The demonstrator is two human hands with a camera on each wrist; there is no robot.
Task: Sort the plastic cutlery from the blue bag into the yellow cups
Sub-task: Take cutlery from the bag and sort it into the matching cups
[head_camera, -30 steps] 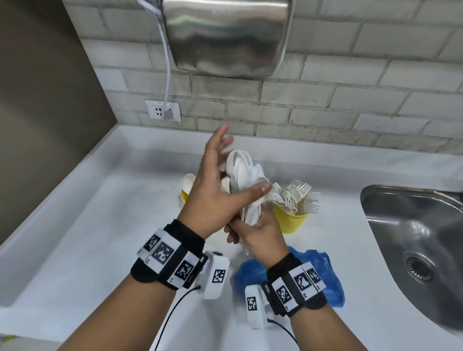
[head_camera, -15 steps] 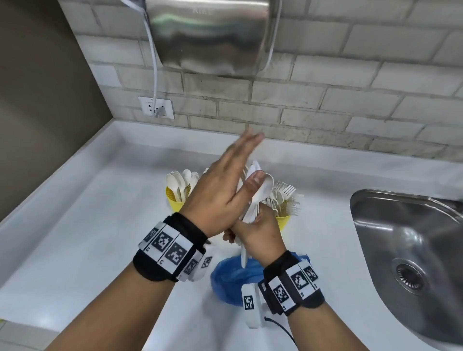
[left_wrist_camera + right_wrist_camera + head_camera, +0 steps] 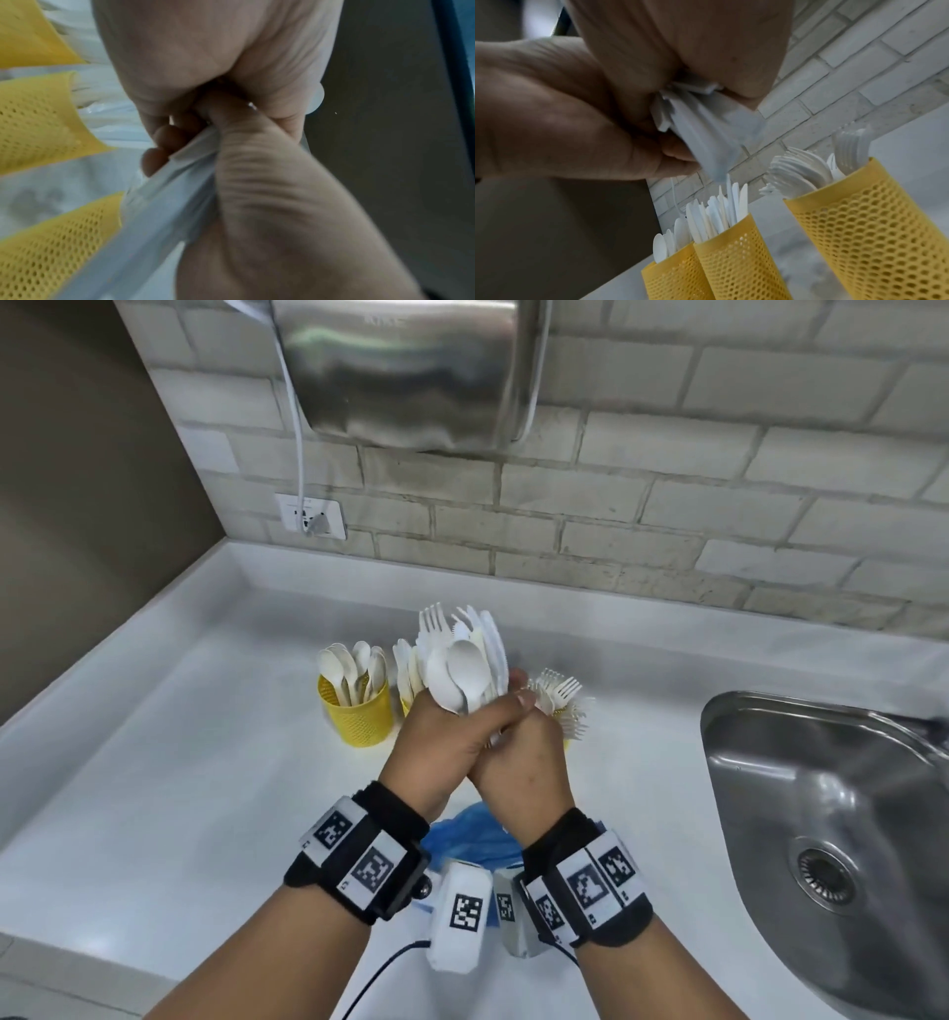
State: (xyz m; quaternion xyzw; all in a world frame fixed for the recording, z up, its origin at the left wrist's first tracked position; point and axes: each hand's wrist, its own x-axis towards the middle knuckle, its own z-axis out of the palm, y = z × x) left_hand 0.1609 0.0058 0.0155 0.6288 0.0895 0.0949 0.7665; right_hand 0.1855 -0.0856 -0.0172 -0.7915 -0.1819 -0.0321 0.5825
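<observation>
Both hands hold one upright bundle of white plastic cutlery (image 3: pixel 462 660), a mix of spoons, forks and knives, above the counter. My left hand (image 3: pixel 441 752) wraps the bundle from the left, thumb across the front. From the right, my right hand (image 3: pixel 526 757) grips the handles (image 3: pixel 700 130). Behind the hands stand three yellow mesh cups: spoons (image 3: pixel 357 711) on the left, knives (image 3: pixel 734 255) in the middle, forks (image 3: pixel 875 223) on the right. The fork cup is mostly hidden in the head view. The blue bag (image 3: pixel 472 839) lies crumpled under my wrists.
A steel sink (image 3: pixel 821 814) is set into the white counter (image 3: pixel 179 788) at the right. A brick wall with a metal hand dryer (image 3: pixel 411 372) and a socket (image 3: pixel 310 516) rises behind. A dark wall closes the left side.
My left hand, whose fingers lay straight against the bundle, has curled round it. The bundle now stands higher and more fanned out, with fork tines showing at its top.
</observation>
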